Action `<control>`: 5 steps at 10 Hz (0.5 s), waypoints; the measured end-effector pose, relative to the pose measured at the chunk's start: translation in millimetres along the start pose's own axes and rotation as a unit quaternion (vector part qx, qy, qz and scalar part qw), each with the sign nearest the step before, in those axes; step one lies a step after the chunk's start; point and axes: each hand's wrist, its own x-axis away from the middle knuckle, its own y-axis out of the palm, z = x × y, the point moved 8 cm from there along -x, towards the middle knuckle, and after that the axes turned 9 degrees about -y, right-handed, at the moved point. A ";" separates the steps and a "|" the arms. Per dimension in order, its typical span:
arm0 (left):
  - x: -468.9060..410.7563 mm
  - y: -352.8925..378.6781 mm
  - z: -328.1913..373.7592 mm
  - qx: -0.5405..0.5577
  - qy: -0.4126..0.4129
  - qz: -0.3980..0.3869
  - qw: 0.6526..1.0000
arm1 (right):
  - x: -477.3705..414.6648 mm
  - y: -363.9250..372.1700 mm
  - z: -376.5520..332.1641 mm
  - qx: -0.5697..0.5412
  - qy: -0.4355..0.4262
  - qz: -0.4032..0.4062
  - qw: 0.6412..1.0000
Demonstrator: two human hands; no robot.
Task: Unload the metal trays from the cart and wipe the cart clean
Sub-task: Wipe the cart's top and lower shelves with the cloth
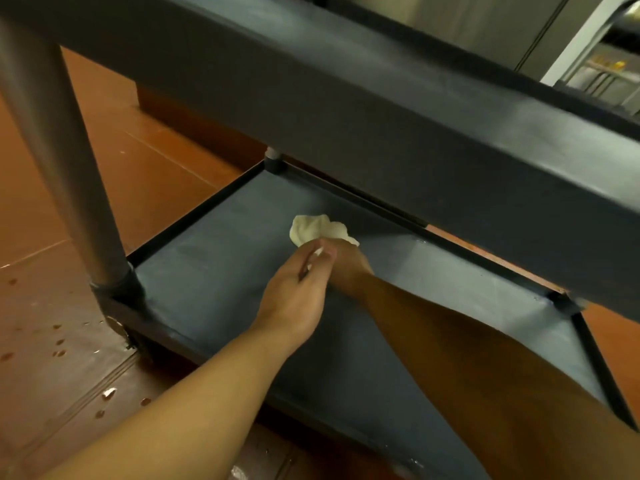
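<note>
both hands reach under the upper shelf [381, 109] of the cart [117, 296], which runs from 10 to 3 o'clock, down to the lower shelf [214, 271]. a bunched white cloth [318, 230] sits on that shelf near the centre, at 12 o'clock from the hands. the left hand [294, 296] has its fingers curled, and thumb and fingertips pinch the near edge of the cloth, probably to keep the wad gathered. the right hand [348, 266] rests on the cloth just behind the left. its fingers are hidden, so i cannot tell how tightly it closes. it likely supplies the downward pressure for wiping. no metal trays show on either shelf, so unloading looks done and wiping is the step in hand. a metal post [59, 150] rises at 9 o'clock, and the red floor [45, 341] at 8 o'clock is spotted with drips.
</note>
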 end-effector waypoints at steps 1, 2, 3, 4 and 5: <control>2.0 -8.6 -1.9 0.000 -0.008 -0.010 1.000 | 26.7 -4.0 13.2 -0.039 0.063 0.007 0.997; 5.1 -20.5 -8.1 -0.012 -0.017 -0.019 1.000 | 51.7 -3.0 -0.7 -0.029 0.068 0.002 0.997; 7.6 -32.5 -16.0 -0.017 -0.023 -0.031 0.999 | 75.8 -9.6 -49.4 -0.264 0.151 0.086 0.949; 8.0 -45.9 -25.8 0.011 -0.041 -0.011 0.999 | 85.5 -9.1 -86.3 -0.155 0.071 0.067 0.983; 16.4 -63.1 -29.4 -0.018 -0.030 0.076 0.997 | 102.0 8.6 -124.1 -0.109 -0.029 -0.010 0.994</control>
